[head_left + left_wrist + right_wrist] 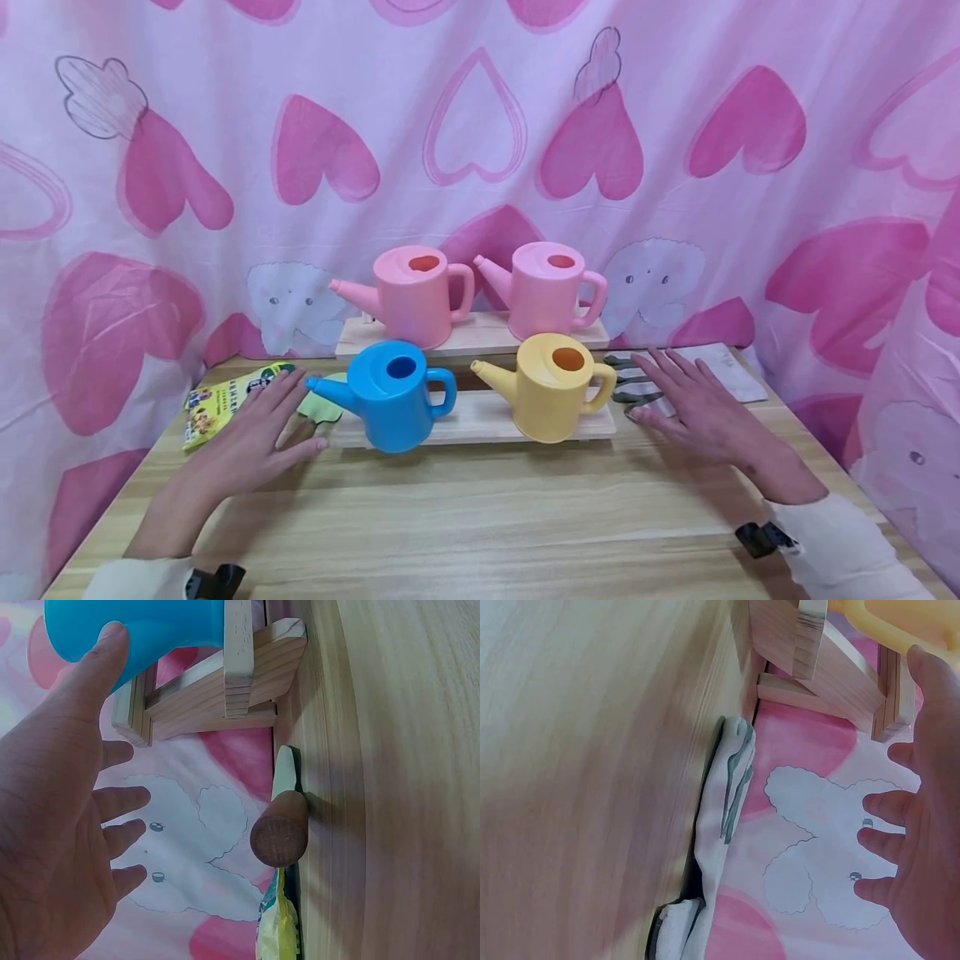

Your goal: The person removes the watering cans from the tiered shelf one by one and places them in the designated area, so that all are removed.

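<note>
My left hand hovers palm down with straight, spread fingers, left of the blue watering can. Partly under it lie a yellow printed packet and a small trowel with a pale green blade and a brown wooden handle. On the other side my right hand, its fingers also extended, hangs over a white fabric glove with dark green fingers. The yellow watering can stands nearest to that hand. Both hands hold nothing.
A two-step wooden stand carries the cans, with two pink watering cans, one left and one right, on its upper step. Behind the wood-grain table hangs a pink curtain printed with hearts.
</note>
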Tool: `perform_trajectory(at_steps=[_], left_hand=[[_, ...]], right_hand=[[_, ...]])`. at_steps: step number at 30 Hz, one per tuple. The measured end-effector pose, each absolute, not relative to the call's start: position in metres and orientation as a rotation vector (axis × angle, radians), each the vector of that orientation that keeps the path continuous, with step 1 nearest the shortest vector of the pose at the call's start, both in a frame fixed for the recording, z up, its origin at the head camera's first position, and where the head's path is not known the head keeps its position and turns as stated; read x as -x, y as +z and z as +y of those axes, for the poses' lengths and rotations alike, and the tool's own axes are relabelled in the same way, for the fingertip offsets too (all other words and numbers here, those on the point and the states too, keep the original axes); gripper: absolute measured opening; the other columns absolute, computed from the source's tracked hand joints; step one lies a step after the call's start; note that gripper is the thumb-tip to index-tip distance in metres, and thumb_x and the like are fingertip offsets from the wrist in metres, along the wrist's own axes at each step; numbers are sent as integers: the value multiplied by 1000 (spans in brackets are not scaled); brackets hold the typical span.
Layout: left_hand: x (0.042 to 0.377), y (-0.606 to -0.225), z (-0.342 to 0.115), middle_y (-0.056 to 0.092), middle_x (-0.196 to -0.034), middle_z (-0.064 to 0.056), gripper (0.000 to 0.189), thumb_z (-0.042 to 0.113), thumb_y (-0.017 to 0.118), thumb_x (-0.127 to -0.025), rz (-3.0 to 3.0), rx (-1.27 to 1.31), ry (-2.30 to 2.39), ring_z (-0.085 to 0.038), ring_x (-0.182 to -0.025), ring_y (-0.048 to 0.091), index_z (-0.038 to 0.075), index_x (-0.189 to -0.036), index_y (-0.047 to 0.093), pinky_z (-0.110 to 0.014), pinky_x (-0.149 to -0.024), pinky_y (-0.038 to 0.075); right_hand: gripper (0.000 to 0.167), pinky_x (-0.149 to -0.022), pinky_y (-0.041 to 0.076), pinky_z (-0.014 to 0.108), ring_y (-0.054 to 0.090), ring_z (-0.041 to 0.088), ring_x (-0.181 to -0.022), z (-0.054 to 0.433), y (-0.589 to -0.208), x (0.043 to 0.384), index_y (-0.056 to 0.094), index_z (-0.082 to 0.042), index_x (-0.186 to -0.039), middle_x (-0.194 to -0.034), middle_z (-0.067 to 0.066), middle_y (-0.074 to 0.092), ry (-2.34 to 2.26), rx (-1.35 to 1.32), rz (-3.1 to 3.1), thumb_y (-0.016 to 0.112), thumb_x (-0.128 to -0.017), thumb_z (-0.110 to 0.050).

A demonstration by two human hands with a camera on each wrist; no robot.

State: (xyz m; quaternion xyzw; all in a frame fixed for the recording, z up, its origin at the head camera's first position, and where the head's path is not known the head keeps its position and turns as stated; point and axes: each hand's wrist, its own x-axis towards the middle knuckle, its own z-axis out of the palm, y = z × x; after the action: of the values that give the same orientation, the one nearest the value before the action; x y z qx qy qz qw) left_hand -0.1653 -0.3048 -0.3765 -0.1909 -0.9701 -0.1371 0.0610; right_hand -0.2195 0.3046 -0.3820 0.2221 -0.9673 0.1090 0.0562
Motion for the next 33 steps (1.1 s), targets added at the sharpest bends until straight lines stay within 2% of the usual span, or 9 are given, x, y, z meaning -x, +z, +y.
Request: perform_trajectory(at_steps=[7, 12, 14, 17, 21, 27, 30, 33], left_hand=[[170, -366, -305, 23, -164, -26, 93, 53, 70, -95, -2897, 579, -419, -48, -150, 18, 3, -162, 28, -63, -121, 6], [175, -354, -305, 23, -165, -22, 87, 49, 69, -96, -2877, 575, -449, -49, -149, 21, 10, -163, 29, -73, -112, 23], [178, -350, -305, 26, -164, -22, 83, 47, 68, -98, -2856, 577, -457, -49, -147, 25, 11, -163, 30, -75, -106, 30], [184, -347, -306, 31, -162, -22, 76, 43, 65, -101, -2811, 594, -466, -51, -144, 31, 11, -162, 32, -75, -102, 36], [192, -340, -306, 31, -161, -23, 68, 39, 60, -104, -2796, 595, -526, -52, -143, 33, 11, -161, 34, -74, -100, 38], [204, -330, -304, 34, -160, -23, 58, 31, 55, -108, -2765, 611, -720, -50, -142, 34, 10, -159, 38, -74, -101, 38], [210, -328, -302, 37, -160, -21, 56, 32, 53, -109, -2748, 585, -804, -49, -141, 37, 12, -159, 38, -73, -99, 40], [220, -329, -302, 37, -160, -20, 56, 34, 52, -109, -2743, 554, -902, -50, -140, 39, 13, -160, 38, -74, -98, 41]], right_hand=[[89, -117, 8, 70, 15, 46, -152, 303, -371, 225, 20, -20, -166, -166, 22, 23, 357, -689, -2912, 64, -98, -56], [90, -114, 24, 70, 23, 45, -150, 301, -361, 231, 15, -24, -167, -166, 18, 25, 424, -702, -2838, 68, -98, -47], [91, -109, 31, 71, 29, 44, -148, 300, -357, 233, 14, -26, -167, -166, 16, 28, 441, -697, -2809, 70, -98, -45], [91, -105, 37, 71, 35, 46, -144, 297, -349, 235, 14, -24, -167, -163, 18, 32, 480, -711, -2775, 72, -98, -39], [85, -102, 41, 70, 38, 46, -143, 291, -337, 238, 16, -21, -167, -161, 20, 35, 546, -722, -2742, 69, -101, -33], [78, -90, 52, 65, 42, 46, -141, 277, -321, 247, 17, -30, -166, -158, 16, 43, 697, -663, -2707, 63, -104, -36], [73, -85, 55, 62, 47, 46, -137, 269, -316, 254, 22, -31, -165, -153, 15, 51, 777, -668, -2652, 62, -104, -37], [67, -81, 58, 59, 54, 45, -129, 261, -312, 261, 30, -28, -163, -146, 15, 57, 827, -679, -2600, 61, -105, -36]])
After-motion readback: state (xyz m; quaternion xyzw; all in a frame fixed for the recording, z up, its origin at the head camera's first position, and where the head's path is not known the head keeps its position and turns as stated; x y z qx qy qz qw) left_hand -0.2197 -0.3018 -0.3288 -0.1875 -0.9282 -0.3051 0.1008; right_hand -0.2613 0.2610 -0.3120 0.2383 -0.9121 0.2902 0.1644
